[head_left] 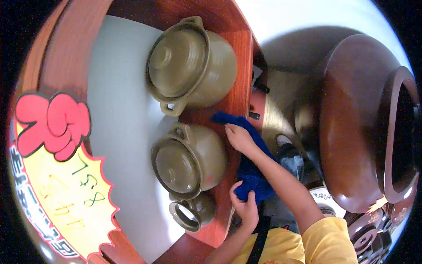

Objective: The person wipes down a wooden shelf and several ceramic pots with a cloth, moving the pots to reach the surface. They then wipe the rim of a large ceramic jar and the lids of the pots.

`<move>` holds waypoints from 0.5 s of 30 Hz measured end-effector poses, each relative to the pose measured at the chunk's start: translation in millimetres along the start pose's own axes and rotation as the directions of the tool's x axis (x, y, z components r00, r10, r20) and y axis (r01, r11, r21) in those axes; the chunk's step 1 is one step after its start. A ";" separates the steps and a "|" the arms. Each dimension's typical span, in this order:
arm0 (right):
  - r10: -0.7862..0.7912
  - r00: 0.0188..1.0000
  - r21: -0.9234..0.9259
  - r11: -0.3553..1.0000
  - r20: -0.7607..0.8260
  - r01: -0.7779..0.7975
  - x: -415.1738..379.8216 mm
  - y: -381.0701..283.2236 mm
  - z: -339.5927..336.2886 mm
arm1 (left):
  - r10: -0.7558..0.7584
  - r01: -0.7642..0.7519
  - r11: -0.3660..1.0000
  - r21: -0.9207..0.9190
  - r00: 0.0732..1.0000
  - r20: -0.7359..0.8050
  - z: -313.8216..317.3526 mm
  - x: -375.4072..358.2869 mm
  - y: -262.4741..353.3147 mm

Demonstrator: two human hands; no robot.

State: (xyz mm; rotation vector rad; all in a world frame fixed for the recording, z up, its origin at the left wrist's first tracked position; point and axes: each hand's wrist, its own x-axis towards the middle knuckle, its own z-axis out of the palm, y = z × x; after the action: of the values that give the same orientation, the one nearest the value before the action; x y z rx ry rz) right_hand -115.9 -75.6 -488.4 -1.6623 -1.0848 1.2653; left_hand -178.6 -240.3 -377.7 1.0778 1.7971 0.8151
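Both hands are engaged with a blue cloth, located at the center of the frame along the front edge of a red-brown shelf.

Right hand: the arm extends from the yellow sleeve at lower right, diagonally toward upper left, with the elbow only slightly bent. The back of the hand faces the camera. The fingers are closed on the upper part of the cloth, near its narrow end, and point toward upper left.

Left hand: the forearm enters at bottom center and rises toward the right; the hand turns upward at the wrist. Thumb and fingers are curved around the lower, bunched part of the cloth and grasp it. The cloth spans the two hands and passes partly behind the right forearm.

Adjacent items: a large lidded pot stands on the shelf at upper center. A medium lidded pot is below it in the frame, just beside the right hand. A small pot is lower still, near the left hand. A large brown vat occupies the right side.
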 end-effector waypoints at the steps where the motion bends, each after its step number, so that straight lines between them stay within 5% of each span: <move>1: 0.044 0.999 -0.089 0.995 -0.011 -0.045 -10.3 -3.8 -6.6 | -0.032 0.032 0.999 -0.004 0.999 -0.023 -7.7 -1.8 3.6; 2: 0.039 0.999 -0.089 0.995 -0.012 -0.040 -19.7 -4.8 -10.8 | -0.007 0.008 0.999 0.032 0.999 -0.044 -14.9 -2.4 7.1; 4: -0.102 0.995 -0.452 0.887 0.003 0.093 -36.5 -4.5 -15.3 | -0.016 0.013 0.999 -0.036 0.996 -0.083 -28.5 2.1 2.0; 9: -0.240 0.917 -0.496 0.867 -0.320 0.054 -63.5 14.4 13.1 | -0.190 0.139 0.931 -0.338 0.974 -0.124 -47.6 10.3 -2.9; 11: -0.020 0.829 -0.166 0.982 -0.559 -0.088 -67.6 22.6 20.8 | -0.257 0.194 0.920 -0.339 0.954 -0.152 -52.5 9.2 2.7; 13: 0.170 0.843 0.211 0.975 -0.510 -0.070 -72.4 42.8 20.9 | -0.173 0.125 0.959 -0.256 0.969 -0.174 -60.6 7.2 4.7; 15: 0.316 0.826 0.361 0.921 -0.466 -0.149 -85.7 50.2 25.8 | -0.149 0.105 0.961 -0.254 0.976 -0.160 -73.5 4.9 5.7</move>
State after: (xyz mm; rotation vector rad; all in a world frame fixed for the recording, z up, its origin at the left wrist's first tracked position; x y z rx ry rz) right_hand -144.7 -171.1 -512.8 -1.7769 -0.3374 0.9782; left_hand -244.4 -240.8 -344.1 0.7406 1.8339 1.0498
